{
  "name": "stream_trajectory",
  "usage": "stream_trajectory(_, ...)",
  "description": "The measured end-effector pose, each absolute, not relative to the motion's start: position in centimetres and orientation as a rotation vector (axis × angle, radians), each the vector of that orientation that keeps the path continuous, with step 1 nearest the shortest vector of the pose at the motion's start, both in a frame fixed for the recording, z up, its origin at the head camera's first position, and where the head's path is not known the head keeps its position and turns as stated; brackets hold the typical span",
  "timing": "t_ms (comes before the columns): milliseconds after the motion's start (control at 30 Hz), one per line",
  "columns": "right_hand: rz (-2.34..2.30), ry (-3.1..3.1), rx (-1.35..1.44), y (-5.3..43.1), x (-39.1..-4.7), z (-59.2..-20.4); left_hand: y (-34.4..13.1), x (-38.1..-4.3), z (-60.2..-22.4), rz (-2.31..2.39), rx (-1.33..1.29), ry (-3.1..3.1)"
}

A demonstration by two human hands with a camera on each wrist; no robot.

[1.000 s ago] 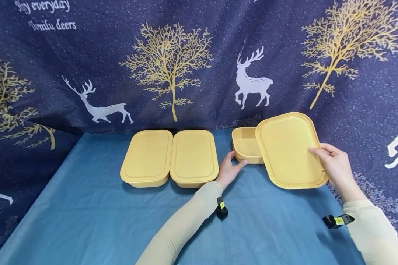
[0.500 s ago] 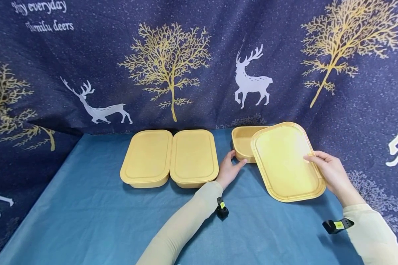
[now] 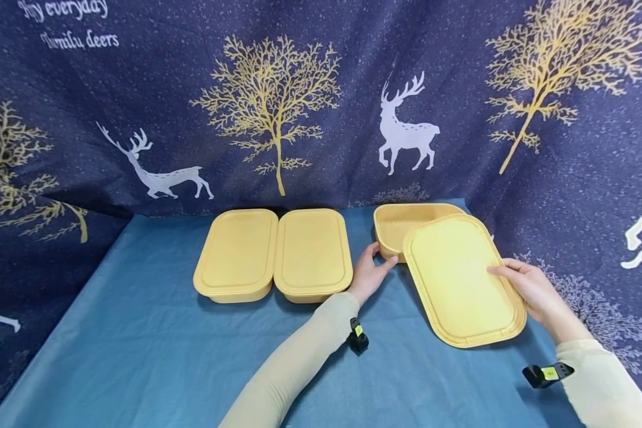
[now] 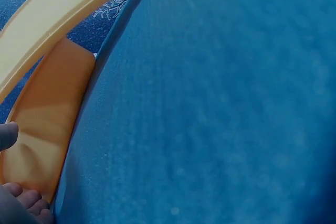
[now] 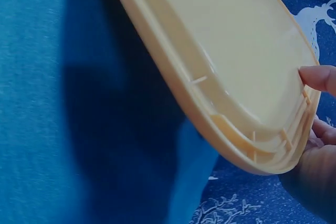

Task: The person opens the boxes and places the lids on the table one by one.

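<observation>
On the right of the head view, my right hand [image 3: 532, 288] pinches the side edge of a yellow lid [image 3: 462, 279], thumb on its face and fingers behind. The lid is tilted above the table, and its grooved rim with small ribs shows in the right wrist view. Behind it stands a yellow food container [image 3: 398, 229] with its top uncovered. The lid hides its front right part. My left hand [image 3: 371, 274] holds the container's front left corner, thumb at the front wall and fingers at the left side; the left wrist view shows the fingers [image 4: 31, 200] against its wall.
Two lidded yellow containers, a left one [image 3: 238, 252] and a right one [image 3: 312, 252], stand side by side, the right one close to my left hand. A blue cloth [image 3: 155, 356] covers the table. A dark curtain with deer and trees [image 3: 326, 107] hangs behind.
My right hand has lowered the lid and brought it nearer the front, turning its face more upward. More of the open container shows. My left hand stays at the corner.
</observation>
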State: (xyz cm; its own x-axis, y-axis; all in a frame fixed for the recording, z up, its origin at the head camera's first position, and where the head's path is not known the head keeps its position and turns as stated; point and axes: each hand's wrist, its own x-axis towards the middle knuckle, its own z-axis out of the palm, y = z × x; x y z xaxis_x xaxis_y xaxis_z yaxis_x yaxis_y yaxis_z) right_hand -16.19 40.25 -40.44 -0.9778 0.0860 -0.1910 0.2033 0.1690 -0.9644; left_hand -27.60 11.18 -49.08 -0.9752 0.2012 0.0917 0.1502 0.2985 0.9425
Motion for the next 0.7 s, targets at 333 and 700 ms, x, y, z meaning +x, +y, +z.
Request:
stream_trajectory(333, -1.809, 2.357, 0.344, 40.3, -15.5, -41.8, 11.2, -27.5, -49.0, 1.809, 0.342, 2.481)
stream_trajectory(700, -1.684, 2.389, 0.359, 40.3, -15.2, -42.8, 11.2, -27.6, -49.0, 1.804, 0.349, 2.493)
